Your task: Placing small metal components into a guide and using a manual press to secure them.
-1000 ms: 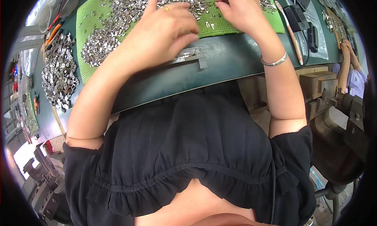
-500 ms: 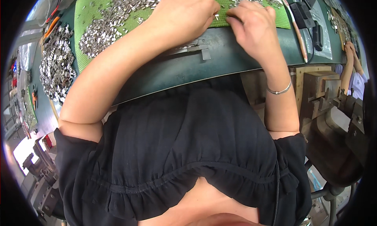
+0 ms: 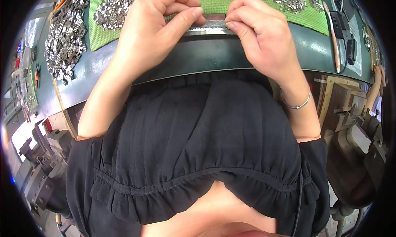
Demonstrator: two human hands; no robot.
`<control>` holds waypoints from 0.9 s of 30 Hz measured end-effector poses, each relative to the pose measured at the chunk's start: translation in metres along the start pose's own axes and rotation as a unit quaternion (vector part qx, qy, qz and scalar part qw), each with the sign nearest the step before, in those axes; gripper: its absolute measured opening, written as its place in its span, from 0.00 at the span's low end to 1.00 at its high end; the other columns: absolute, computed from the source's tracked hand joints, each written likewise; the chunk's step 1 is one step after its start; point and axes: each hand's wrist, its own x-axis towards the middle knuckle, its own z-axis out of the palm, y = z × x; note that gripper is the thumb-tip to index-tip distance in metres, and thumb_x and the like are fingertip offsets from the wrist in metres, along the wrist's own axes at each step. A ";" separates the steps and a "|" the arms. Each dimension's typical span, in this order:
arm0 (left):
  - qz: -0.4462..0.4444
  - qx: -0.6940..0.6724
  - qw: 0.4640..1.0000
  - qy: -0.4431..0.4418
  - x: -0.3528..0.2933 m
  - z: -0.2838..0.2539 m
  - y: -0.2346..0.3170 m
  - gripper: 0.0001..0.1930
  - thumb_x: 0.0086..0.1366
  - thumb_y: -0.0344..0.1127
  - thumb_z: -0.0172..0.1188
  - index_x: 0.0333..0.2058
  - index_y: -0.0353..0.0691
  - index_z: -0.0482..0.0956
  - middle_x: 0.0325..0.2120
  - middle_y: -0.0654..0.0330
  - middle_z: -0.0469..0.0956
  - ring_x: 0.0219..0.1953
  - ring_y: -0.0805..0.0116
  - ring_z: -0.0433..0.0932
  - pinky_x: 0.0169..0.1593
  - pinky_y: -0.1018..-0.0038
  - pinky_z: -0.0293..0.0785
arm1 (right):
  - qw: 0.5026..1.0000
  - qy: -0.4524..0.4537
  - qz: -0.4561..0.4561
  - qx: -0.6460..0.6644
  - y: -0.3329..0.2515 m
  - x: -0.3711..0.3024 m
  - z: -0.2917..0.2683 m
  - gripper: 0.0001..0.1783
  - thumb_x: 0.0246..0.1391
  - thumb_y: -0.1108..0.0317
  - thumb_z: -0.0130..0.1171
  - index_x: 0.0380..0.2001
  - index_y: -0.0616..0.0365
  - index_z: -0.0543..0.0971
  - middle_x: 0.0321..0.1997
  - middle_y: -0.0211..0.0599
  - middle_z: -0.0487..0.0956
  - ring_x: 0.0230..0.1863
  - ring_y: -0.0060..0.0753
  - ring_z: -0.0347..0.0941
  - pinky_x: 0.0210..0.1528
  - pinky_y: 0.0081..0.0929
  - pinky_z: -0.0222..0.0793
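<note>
My left hand [image 3: 159,29] is over the left end of a narrow metal fixture [image 3: 210,30] with a shiny, toothed-looking strip along it. Its thumb and fingers are drawn together, and whatever sits between them is too small to name. At the other end of the fixture my right hand [image 3: 264,35] pinches with thumb and forefinger; what is in that pinch is hidden too. The fixture lies at the near edge of a green textured mat [image 3: 311,23]. On the mat are heaps of small shiny metal pieces [image 3: 111,12], with another pile [image 3: 291,1] beyond my right hand.
A large heap of linked metal pieces [image 3: 64,43] lies left of the mat on the dark green table [image 3: 105,74]. Orange-handled pliers [image 3: 64,1] are behind it. To the right are a slim stick [image 3: 333,47], a black device with cables [image 3: 340,24] and another person's arms [image 3: 376,82].
My left hand has drawn back to the left and nearer me, over the fixture. The right hand has shifted slightly, its thumb and forefinger now pinched together. The whole view has shifted.
</note>
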 end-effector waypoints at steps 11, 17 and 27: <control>0.017 -0.065 0.998 0.018 -0.001 0.005 -0.012 0.08 0.70 0.28 0.59 0.43 0.30 0.80 0.32 0.59 0.86 0.37 0.76 0.83 0.44 0.81 0.76 | 0.964 -0.087 -0.070 -0.243 -0.003 -0.002 0.001 0.04 0.45 0.74 0.61 0.28 0.57 0.79 0.32 0.34 0.77 0.33 0.40 0.74 0.38 0.33 0.62; 0.050 0.100 0.993 -0.025 0.001 0.015 0.019 0.08 0.67 0.29 0.61 0.41 0.32 0.85 0.32 0.60 0.86 0.35 0.76 0.82 0.42 0.78 0.77 | 0.918 -0.023 -0.142 -0.370 -0.012 -0.006 0.008 0.04 0.41 0.72 0.58 0.24 0.54 0.75 0.28 0.30 0.72 0.28 0.31 0.70 0.39 0.30 0.64; 0.061 0.058 0.996 -0.005 0.002 0.018 0.011 0.09 0.67 0.29 0.61 0.41 0.31 0.84 0.32 0.59 0.86 0.35 0.75 0.83 0.42 0.77 0.78 | 0.887 -0.047 -0.104 -0.447 -0.017 -0.014 0.015 0.04 0.48 0.64 0.61 0.26 0.49 0.83 0.32 0.25 0.78 0.39 0.31 0.73 0.51 0.40 0.60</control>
